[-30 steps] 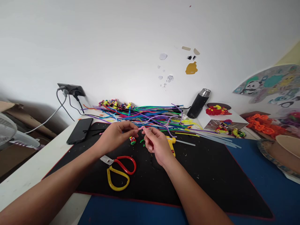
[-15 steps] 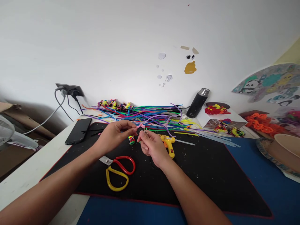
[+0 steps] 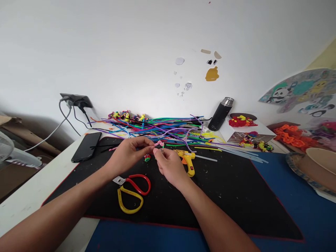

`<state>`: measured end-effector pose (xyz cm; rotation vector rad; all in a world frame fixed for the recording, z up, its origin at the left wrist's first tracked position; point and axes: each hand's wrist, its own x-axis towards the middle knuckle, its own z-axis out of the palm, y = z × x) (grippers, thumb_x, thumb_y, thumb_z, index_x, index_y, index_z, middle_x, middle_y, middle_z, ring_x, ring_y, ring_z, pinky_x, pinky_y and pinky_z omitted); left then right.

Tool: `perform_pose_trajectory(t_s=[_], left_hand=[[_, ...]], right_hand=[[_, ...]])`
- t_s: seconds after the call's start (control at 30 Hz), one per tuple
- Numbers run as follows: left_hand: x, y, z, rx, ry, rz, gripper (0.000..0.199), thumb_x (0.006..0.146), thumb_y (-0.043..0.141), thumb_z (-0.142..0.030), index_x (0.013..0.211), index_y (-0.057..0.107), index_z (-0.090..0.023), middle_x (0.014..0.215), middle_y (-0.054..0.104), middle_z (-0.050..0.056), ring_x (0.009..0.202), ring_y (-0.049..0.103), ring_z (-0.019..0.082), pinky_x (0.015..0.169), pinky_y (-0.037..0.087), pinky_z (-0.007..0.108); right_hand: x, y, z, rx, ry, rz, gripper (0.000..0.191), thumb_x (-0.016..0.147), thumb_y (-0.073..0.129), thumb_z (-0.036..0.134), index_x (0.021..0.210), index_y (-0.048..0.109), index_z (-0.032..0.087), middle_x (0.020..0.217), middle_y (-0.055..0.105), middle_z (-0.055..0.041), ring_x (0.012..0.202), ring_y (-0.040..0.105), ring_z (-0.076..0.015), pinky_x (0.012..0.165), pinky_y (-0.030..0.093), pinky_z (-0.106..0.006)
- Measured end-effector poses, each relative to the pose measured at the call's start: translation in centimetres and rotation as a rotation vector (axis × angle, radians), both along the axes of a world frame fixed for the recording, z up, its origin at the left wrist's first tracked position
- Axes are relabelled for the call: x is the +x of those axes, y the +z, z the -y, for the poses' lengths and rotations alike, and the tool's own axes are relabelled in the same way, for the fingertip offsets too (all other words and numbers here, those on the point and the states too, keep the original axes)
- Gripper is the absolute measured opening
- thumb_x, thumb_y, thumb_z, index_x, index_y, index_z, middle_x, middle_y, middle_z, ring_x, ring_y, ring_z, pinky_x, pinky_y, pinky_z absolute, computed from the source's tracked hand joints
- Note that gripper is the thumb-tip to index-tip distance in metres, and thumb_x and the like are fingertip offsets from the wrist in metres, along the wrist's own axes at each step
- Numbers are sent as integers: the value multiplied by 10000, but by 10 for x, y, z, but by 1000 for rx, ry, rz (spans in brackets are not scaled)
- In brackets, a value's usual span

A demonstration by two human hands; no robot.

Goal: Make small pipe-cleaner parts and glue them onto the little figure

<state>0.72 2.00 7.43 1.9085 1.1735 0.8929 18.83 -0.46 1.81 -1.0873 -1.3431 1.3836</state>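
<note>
Pinched between the fingertips of my left hand is a pink pipe cleaner, bent into a small loop. My right hand is closed just beside it, thumb against fingers, touching the lower end of the pink piece; the fingers hide the rest. Behind the hands lies a small red and green pipe-cleaner figure, partly covered. A yellow hot glue gun rests on the black mat to the right of my right hand. Scissors with one red and one yellow handle lie below my left hand.
Many coloured pipe cleaners are heaped along the wall. A phone lies at the left, a black thermos leans at the back. Clear glue sticks, a white box and a woven basket are on the right.
My hands have come closer together, and the pink piece now sits right at both sets of fingertips. The small figure behind is more covered. The view has shifted slightly.
</note>
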Motion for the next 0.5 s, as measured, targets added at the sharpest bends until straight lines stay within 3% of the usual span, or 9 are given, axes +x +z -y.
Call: perform_pose_trajectory(t_s=[0.27, 0.5], left_hand=[[3, 5, 6, 23, 9, -18, 337, 914, 705, -521, 899, 784, -194, 846, 789, 38, 778, 696, 200, 730, 525, 282], [3, 4, 7, 78, 16, -116, 291, 937, 674, -474, 950, 796, -210, 836, 800, 17, 754, 705, 189, 693, 495, 270]], right_hand=[[0, 7, 1, 37, -52, 157, 430, 953, 581, 450, 635, 378, 243, 487, 376, 73, 446, 326, -94, 475, 180, -268], [-1, 11, 3, 45, -70, 219, 399, 932, 571, 401, 613, 398, 236, 473, 409, 64, 444, 364, -98, 477, 195, -262]])
